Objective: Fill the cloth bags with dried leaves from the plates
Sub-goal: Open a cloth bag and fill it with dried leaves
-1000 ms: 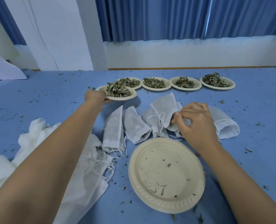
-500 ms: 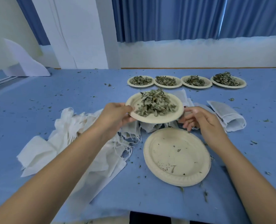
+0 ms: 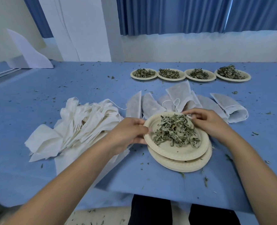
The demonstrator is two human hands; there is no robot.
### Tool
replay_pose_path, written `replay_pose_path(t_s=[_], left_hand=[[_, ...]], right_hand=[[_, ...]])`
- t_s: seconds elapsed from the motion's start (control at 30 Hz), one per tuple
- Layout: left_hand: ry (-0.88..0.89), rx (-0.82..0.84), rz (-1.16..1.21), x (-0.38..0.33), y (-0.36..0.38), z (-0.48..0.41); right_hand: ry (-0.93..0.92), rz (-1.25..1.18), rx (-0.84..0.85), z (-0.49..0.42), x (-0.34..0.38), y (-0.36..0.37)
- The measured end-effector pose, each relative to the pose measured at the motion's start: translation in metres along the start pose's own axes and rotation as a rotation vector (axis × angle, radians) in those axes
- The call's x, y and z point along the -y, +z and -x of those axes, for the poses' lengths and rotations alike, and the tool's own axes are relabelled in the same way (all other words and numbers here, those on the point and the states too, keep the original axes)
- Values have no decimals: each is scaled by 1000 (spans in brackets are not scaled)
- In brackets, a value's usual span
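Observation:
A paper plate [image 3: 170, 151] heaped with dried leaves [image 3: 175, 130] sits stacked on the empty plate [image 3: 183, 166] in front of me. My left hand [image 3: 129, 132] grips its left rim, thumb on top. My right hand [image 3: 206, 120] touches the plate's far right rim beside the leaf pile; its fingers are curled there. Behind the plate lie several flat and filled white cloth bags [image 3: 180, 93], one open-mouthed bag [image 3: 230, 108] at the right.
A row of several leaf-filled plates [image 3: 172, 73] stands at the back. A heap of empty white cloth bags [image 3: 72, 127] lies at the left. Leaf crumbs litter the blue tablecloth [image 3: 69, 88]. The table's near edge runs just below my forearms.
My left hand has carried the full plate from the back row toward me and set it onto the empty plate. My right hand left the bags and came to the plate's rim.

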State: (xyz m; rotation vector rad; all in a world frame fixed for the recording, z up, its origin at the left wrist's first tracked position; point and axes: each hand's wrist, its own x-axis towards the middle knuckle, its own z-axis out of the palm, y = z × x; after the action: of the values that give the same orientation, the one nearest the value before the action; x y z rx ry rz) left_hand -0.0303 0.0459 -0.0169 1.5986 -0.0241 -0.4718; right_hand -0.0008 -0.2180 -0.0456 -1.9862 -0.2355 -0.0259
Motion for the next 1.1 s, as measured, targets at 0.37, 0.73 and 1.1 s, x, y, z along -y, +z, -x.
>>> replay_pose_path(t_s=[0.37,0.73,1.1], left_hand=[[392,-475,-917,2,-13,-8],[277,-865,-1578,-9,-46,-16],[228,-873,-1633,-12,-58,-33]], right_hand=[[-27,181,-10,-6,-9,3],[-12,223,9,-6,-5,5],[-15,213,6,-5,-4,6]])
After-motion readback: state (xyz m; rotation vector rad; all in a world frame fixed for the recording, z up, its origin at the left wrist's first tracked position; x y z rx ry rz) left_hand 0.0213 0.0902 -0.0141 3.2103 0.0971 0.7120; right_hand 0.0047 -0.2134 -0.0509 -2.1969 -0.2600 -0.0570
